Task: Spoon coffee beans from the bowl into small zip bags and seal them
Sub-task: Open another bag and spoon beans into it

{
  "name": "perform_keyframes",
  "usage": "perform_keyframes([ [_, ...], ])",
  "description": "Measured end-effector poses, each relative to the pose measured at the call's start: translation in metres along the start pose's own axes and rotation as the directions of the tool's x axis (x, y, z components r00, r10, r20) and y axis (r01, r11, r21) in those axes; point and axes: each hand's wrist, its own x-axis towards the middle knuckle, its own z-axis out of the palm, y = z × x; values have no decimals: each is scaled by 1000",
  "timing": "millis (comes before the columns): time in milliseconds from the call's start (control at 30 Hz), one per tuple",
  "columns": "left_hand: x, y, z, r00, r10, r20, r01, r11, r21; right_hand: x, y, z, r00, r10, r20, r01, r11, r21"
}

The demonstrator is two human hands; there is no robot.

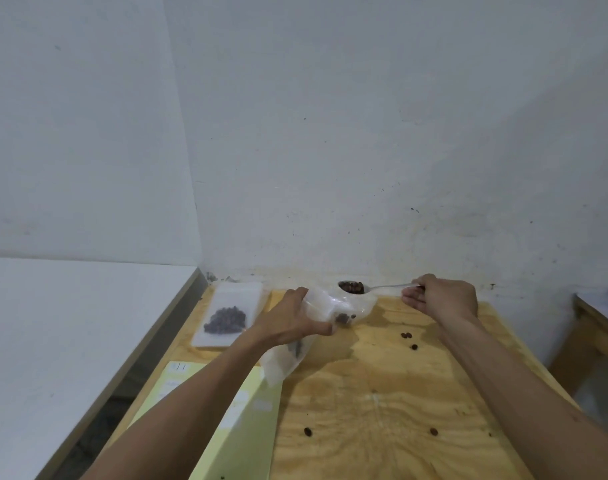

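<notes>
My left hand (292, 320) grips a small clear zip bag (333, 306) with its mouth turned to the right; a few coffee beans lie inside it. My right hand (437, 299) pinches the handle of a metal spoon (385, 288). The spoon's bowl, loaded with beans (351, 287), hovers just above the bag's mouth. A filled zip bag (228, 315) with a heap of beans lies flat at the table's far left. No bowl is in view.
Loose beans (408, 339) lie scattered on the wooden table (382, 410). A pale yellow sheet (236, 427) covers the near left part. A white wall stands right behind the table. A white surface (70, 341) lies left, another wooden table (593, 327) right.
</notes>
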Motion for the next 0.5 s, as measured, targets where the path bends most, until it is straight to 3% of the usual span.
perform_keyframes([
  [100,5,-1,4,1000,9,9,-9,1000,-8,-4,-9,8,996,-71,56,74,995,-71],
  [233,6,5,5,1000,7,15,-6,999,-48,-21,-13,18,952,-250,174,286,931,-227],
  [400,17,4,8,999,35,13,-34,997,-64,-43,-18,25,777,-509,369,621,717,-317],
  [500,22,0,6,1000,-3,-12,2,997,-78,-43,-21,24,683,-630,371,728,626,-279],
])
